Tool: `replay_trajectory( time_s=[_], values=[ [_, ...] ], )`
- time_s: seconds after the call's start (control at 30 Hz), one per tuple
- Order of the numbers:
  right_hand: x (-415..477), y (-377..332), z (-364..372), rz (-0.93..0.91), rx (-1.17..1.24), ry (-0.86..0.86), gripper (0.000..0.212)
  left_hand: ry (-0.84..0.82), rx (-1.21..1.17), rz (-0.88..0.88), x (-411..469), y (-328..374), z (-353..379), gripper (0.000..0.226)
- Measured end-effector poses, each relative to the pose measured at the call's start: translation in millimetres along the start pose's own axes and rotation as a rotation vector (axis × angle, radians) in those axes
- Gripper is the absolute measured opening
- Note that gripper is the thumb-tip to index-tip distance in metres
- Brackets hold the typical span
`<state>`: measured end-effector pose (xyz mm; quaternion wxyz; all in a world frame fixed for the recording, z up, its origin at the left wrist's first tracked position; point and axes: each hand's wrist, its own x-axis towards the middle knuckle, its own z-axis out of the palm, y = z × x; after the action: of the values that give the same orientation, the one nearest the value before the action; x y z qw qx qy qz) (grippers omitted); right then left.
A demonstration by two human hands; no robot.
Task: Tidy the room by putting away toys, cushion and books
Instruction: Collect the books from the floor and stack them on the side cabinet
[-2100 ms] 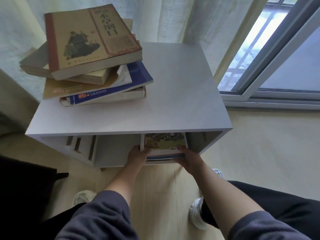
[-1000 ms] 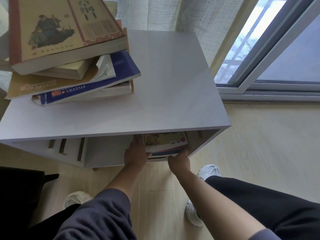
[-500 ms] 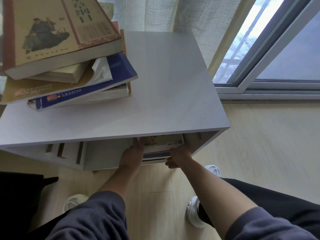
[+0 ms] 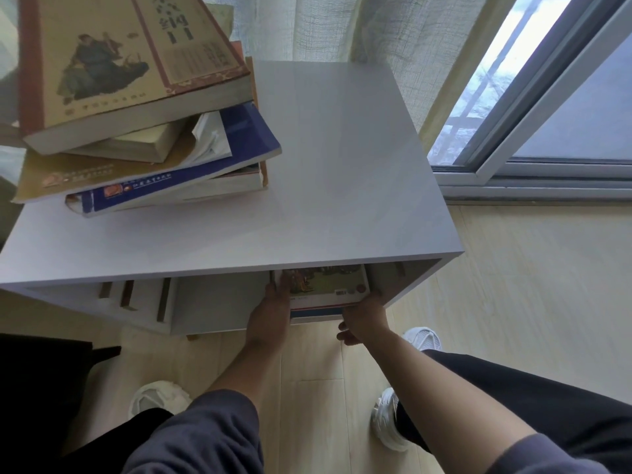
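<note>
A small pile of picture books [image 4: 328, 287] lies flat in the right-hand compartment of a white cabinet [image 4: 307, 186], mostly under its top. My left hand [image 4: 270, 316] presses flat against the pile's left edge. My right hand [image 4: 364, 319] grips its front right corner. A stack of several books [image 4: 136, 97] sits on the cabinet's top at the left, the uppermost one tan with a seated figure on its cover.
A window with a pale frame [image 4: 547, 138] is at the right and a light curtain [image 4: 342, 25] hangs behind the cabinet. My white shoes [image 4: 422, 338] stand on the pale wood floor. A dark object [image 4: 41, 388] lies at the lower left.
The picture books have slid deeper into the compartment and less of their cover shows. Both hands have followed them inward. The camera has moved closer to the cabinet.
</note>
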<state>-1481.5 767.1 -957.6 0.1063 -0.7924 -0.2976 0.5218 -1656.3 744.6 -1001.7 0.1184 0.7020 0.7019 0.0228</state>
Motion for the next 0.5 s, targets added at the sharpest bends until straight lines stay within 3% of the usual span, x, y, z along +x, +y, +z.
replay_trajectory(
  time_s=[0.13, 0.33, 0.4, 0.5],
  values=[
    [-3, 14, 0, -0.112, -0.128, 0.065, 0.046, 0.042, -0.018, 0.009, -1, -1, -1, 0.086],
    [-1, 31, 9, -0.156, -0.185, 0.151, 0.055, 0.018, -0.165, -0.069, -13, 5, -2, 0.079],
    [-1, 28, 13, -0.064, -0.021, 0.127, 0.051, -0.004, -0.323, -0.174, -14, 9, -3, 0.081],
    [-10, 16, 14, 0.145, 0.482, -0.03, 0.015, -0.072, -0.432, -0.27, -9, 11, -2, 0.06]
  ],
)
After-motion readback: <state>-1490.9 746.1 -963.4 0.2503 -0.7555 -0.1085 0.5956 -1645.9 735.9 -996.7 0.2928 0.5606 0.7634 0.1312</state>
